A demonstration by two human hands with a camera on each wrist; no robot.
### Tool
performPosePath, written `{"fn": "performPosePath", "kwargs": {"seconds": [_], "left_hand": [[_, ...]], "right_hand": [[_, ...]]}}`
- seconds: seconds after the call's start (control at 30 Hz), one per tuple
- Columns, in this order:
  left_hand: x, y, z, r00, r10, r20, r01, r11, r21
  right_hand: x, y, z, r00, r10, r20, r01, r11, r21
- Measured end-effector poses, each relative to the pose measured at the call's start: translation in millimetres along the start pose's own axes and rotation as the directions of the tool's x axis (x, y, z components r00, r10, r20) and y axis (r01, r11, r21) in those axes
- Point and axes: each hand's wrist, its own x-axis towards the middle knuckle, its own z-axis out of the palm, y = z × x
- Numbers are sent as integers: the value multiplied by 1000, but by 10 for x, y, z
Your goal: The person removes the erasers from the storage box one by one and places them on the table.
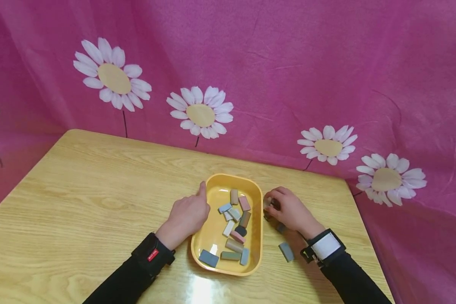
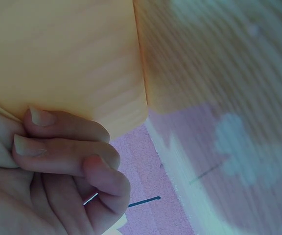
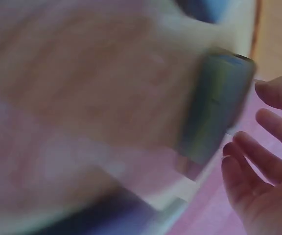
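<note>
A yellow tray [image 1: 261, 249] on the wooden table has several small rectangular blocks in muted colours inside, one of them a brown block [image 1: 245, 219]. At its left side, my left hand [image 1: 188, 215] holds the rim, one finger stretched along the edge. In the left wrist view, the other fingers [image 2: 67, 156] curl beside the tray's wall [image 2: 82, 58]. Just right of the tray, my right hand [image 1: 290, 211] reaches down over blocks, partly hiding them. In the right wrist view its fingers [image 3: 263, 159] are spread and bent beside a grey-green block [image 3: 217, 107], with nothing between them.
A grey-blue block [image 1: 286, 252] lies on the table below the right hand, near that wrist. A dark block [image 1: 280, 228] is partly under the hand. Behind the table [image 1: 118, 190] hangs a pink cloth [image 1: 258, 63] printed with white daisies.
</note>
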Motion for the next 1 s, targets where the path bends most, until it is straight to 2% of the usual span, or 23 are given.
{"fn": "performPosePath", "kwargs": {"seconds": [0.1,0.2,0.3,0.37,0.47,0.6,0.73,0.87,0.93,1.0], "left_hand": [[4,-8,0,1000,-5,3,5,1000,5],[9,-19,-4,1000,-5,0,5,1000,16],[12,-24,-6,1000,-2,-6,2,1000,20],[15,-25,-3,1000,1,-9,-1,1000,19],[16,-27,10,1000,9,-14,-9,1000,19],[15,-28,15,1000,15,-25,-14,999,33],[14,-28,7,1000,14,-27,-13,999,42],[12,-22,13,1000,18,-20,-18,999,38],[12,-19,19,1000,20,-18,-19,999,32],[13,-16,21,1000,19,-14,-18,999,32]], "right_hand": [[65,-117,-146,1000,-12,-28,11,1000,-15],[149,-329,-299,997,-61,-48,60,997,-39],[222,-614,-387,985,-170,-33,167,983,-77],[246,-818,-399,964,-267,2,266,959,-102],[247,-1109,-357,905,-419,68,424,899,-105],[223,-1424,-234,798,-576,175,592,805,-48],[217,-1601,-84,684,-657,318,696,718,-13],[212,-1657,65,582,-679,448,760,650,-2],[207,-1668,128,553,-688,470,781,625,-3],[200,-1675,176,539,-701,467,795,606,-6]]}}
